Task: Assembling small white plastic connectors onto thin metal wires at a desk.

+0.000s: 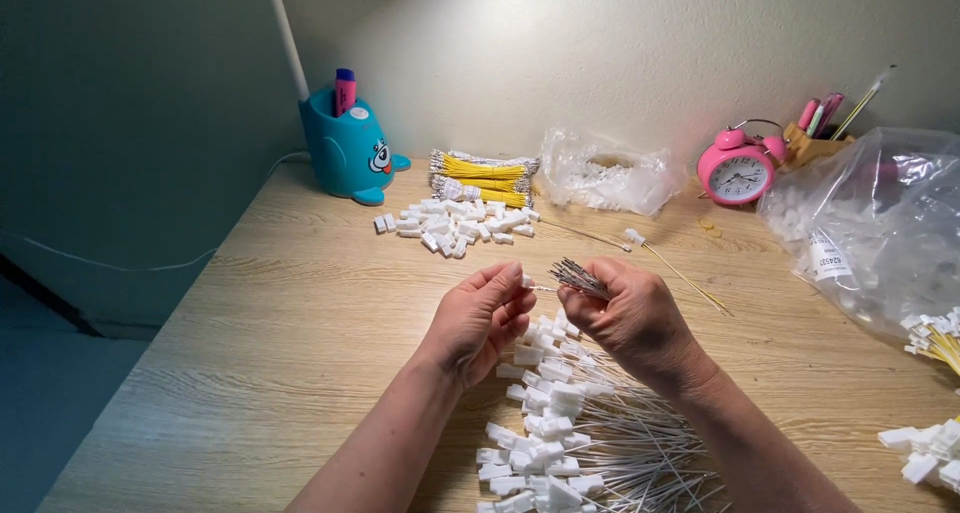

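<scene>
Nearest us, a heap of thin grey wires fitted with small white plastic connectors (pixel 560 433) lies on the pale wooden desk (pixel 300 343). Above it our left hand (pixel 478 318) pinches a tiny white plastic connector (pixel 527 282) between thumb and fingertips. Our right hand (pixel 630 318) is closed around a bundle of thin grey metal-tipped wires (pixel 580 276), their tips just beside that connector.

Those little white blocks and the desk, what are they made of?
The white blocks look like moulded plastic: smooth, uniformly white, with crisp edges and a slight sheen under the lamp. The desk shows pale wood grain with a flat matte finish; whether it is solid wood or a printed laminate cannot be told.
</scene>
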